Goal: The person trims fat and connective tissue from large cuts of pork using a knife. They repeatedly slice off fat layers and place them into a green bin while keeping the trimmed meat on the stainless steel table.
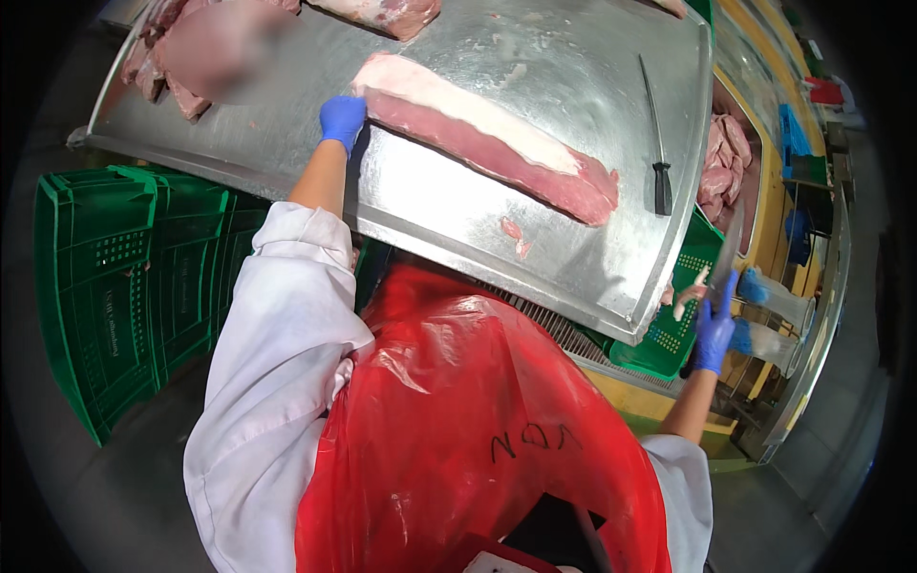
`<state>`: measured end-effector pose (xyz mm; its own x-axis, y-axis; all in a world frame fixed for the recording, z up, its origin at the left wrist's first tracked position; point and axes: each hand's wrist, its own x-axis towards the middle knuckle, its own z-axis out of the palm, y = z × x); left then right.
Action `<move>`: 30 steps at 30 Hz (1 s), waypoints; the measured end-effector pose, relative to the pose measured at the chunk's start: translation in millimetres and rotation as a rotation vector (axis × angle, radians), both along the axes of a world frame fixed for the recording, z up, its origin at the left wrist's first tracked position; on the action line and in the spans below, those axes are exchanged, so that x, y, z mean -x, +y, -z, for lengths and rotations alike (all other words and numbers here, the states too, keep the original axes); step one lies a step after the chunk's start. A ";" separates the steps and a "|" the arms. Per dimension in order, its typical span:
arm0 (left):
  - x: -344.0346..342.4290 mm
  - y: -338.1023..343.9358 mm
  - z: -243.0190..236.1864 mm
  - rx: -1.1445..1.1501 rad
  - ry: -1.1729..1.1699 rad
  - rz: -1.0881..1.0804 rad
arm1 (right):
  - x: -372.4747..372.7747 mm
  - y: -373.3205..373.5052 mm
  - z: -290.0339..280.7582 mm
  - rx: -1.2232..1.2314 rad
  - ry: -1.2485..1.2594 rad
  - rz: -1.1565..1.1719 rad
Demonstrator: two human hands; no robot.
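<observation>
My blue-gloved left hand (pixel 342 122) grips the left end of a long pork loin (pixel 482 143), which has a white fat layer along its top side and lies diagonally on the steel table (pixel 239 143). My blue-gloved right hand (pixel 714 329) holds a knife (pixel 726 250) beyond the table's right edge, over a green crate. A pale strip of trimming (pixel 692 291) is beside the blade, above the crate. A honing steel with a black handle (pixel 662 186) lies near the table's right side, and small scraps (pixel 512 231) lie below the loin.
More meat (pixel 181 67) lies at the table's back left, another piece (pixel 382 14) at the back. A container of meat pieces (pixel 721 162) and a green crate (pixel 669 344) are at right. Stacked green crates (pixel 95 277) stand at left. A red plastic apron (pixel 478 401) covers my front.
</observation>
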<state>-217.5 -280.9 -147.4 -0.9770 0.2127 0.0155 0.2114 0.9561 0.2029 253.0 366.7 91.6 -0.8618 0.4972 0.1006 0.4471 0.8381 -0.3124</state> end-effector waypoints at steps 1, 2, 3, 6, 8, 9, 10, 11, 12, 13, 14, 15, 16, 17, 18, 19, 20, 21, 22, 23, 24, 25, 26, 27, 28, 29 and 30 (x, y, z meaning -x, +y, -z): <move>-2.2 -8.5 1.6 0.049 0.037 0.073 | 30.0 -38.5 0.3 0.249 0.056 0.030; -4.9 -12.9 1.5 0.096 0.075 0.155 | 63.1 -94.0 1.0 0.496 0.112 0.071; -6.1 -14.2 -0.1 0.134 0.120 0.233 | 95.2 -130.9 8.4 0.501 0.023 0.008; -33.1 -4.4 -14.8 -1.052 -0.255 -0.440 | 209.6 -253.2 24.4 0.547 -0.142 -0.337; -45.6 -21.3 -16.8 -0.957 -0.156 -0.506 | 295.4 -336.1 38.6 0.363 -0.078 -0.729; -52.9 -27.1 -21.0 -0.985 -0.141 -0.538 | 332.0 -372.1 41.4 0.368 -0.162 -0.793; -59.3 -33.1 -25.5 -1.014 -0.130 -0.564 | 366.1 -403.7 49.0 0.310 -0.104 -0.879; -63.8 -35.8 -34.3 -1.015 -0.104 -0.544 | 393.8 -422.7 67.7 0.207 -0.131 -0.868; -70.7 -41.5 -41.3 -1.026 -0.080 -0.540 | 421.3 -434.9 92.7 0.183 -0.019 -0.943; -77.4 -47.5 -46.5 -1.037 -0.059 -0.533 | 444.2 -443.8 119.9 0.159 0.094 -1.012; -86.6 -62.2 -46.4 -1.034 -0.007 -0.550 | 441.1 -454.0 118.2 0.199 -0.039 -1.002; -93.0 -71.0 -46.7 -1.038 0.034 -0.547 | 435.4 -458.0 113.6 0.223 -0.171 -0.965; -99.6 -80.5 -47.6 -1.039 0.077 -0.544 | 429.7 -462.6 108.3 0.240 -0.299 -0.926; -107.5 -92.8 -51.0 -1.075 0.137 -0.557 | 401.5 -457.8 84.8 0.049 -0.349 -0.958; -113.9 -103.4 -49.9 -1.084 0.164 -0.600 | 371.7 -448.0 47.9 0.191 -0.507 -0.928; -118.5 -111.6 -49.9 -1.092 0.184 -0.630 | 347.9 -432.5 21.2 0.274 -0.613 -0.894; -121.8 -116.7 -49.9 -1.098 0.206 -0.661 | 324.7 -417.1 -4.6 0.354 -0.718 -0.852; -123.8 -116.2 -45.4 -1.178 0.113 -0.721 | 301.6 -401.2 -31.2 0.423 -0.821 -0.802; -122.9 -108.9 -41.2 -1.196 0.099 -0.654 | 291.5 -392.9 -55.9 0.622 -1.098 -0.603; -119.3 -91.2 -39.5 -1.216 0.076 -0.578 | 285.1 -377.5 -56.8 0.679 -0.949 -0.584; -112.5 -71.4 -40.3 -1.237 0.059 -0.501 | 280.2 -360.5 -50.3 0.726 -0.796 -0.569; -101.4 -47.0 -52.4 -1.069 -0.038 -0.549 | 286.1 -358.6 -49.1 0.776 -0.683 -0.510; -89.3 -23.0 -70.7 -0.897 -0.135 -0.593 | 292.2 -356.6 -46.8 0.824 -0.568 -0.460; -76.8 -6.4 -86.2 -0.866 -0.261 -0.593 | 309.5 -364.7 -45.2 0.808 -0.513 -0.439; -64.2 3.4 -97.3 -0.831 -0.387 -0.585 | 326.1 -374.8 -40.5 0.791 -0.455 -0.413; -57.9 7.3 -101.4 -0.773 -0.449 -0.586 | 337.9 -384.1 -30.9 0.765 -0.419 -0.413; -55.5 7.5 -96.9 -0.808 -0.509 -0.574 | 349.0 -393.2 -16.6 0.745 -0.384 -0.423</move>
<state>-162.0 -273.4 -50.4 -0.8589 -0.1638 -0.4852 -0.5045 0.4327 0.7471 -96.1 -26.5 108.2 -0.8937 -0.0429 -0.4467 0.3351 0.5981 -0.7280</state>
